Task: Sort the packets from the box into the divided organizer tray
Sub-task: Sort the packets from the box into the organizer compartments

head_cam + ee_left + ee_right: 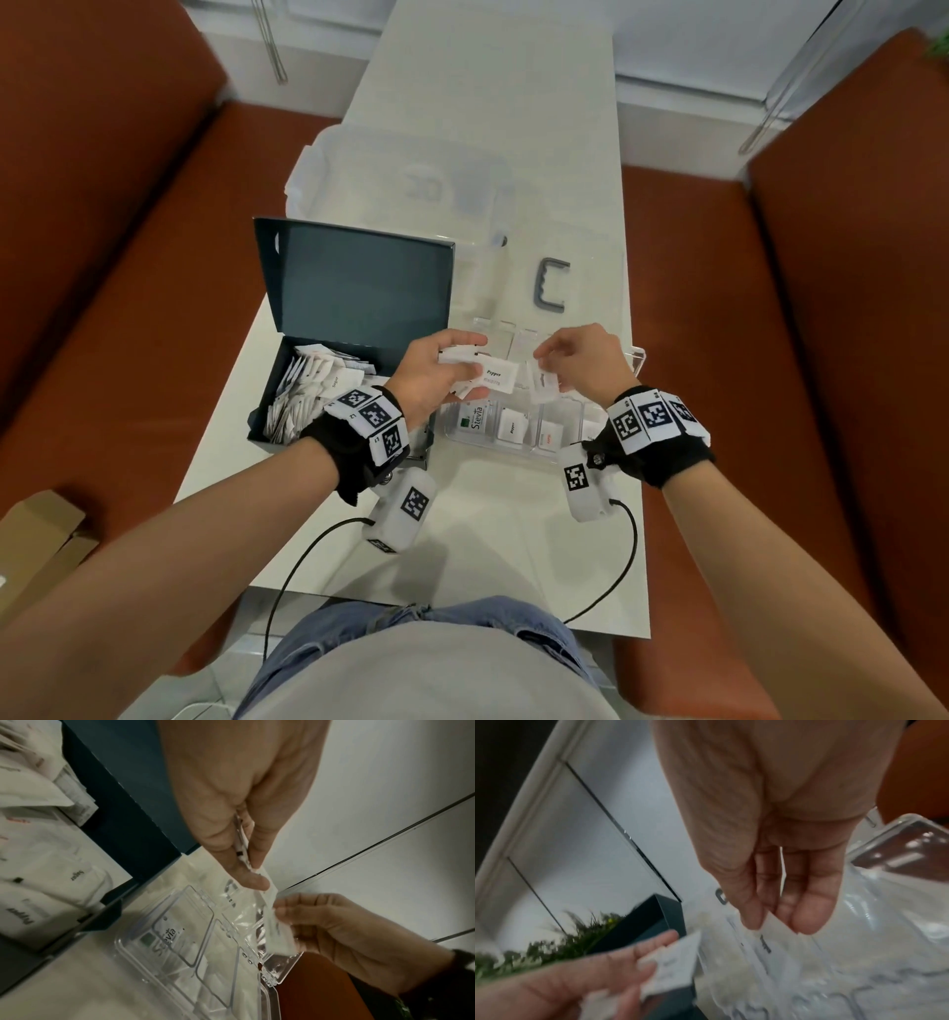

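A dark box [328, 390] with its lid raised stands at the left, filled with white packets [308, 385]. To its right lies the clear divided tray [513, 452]; a Stevia packet [475, 419] and a pepper packet [512, 426] lie in separate near compartments. My left hand [436, 365] holds a small stack of packets above the tray, a pepper packet [495, 377] on top. My right hand [565, 354] pinches a single white packet [544, 383] beside that stack. The left wrist view shows the stack [241, 841] edge-on between thumb and fingers. The right wrist view is blurred.
A clear lidded container [411, 180] and a grey handle [552, 285] lie behind the tray on the narrow white table [488, 539]. Rust-coloured seats [770, 360] flank the table. A cardboard box [36, 539] sits at the lower left. Cables hang from both wrists.
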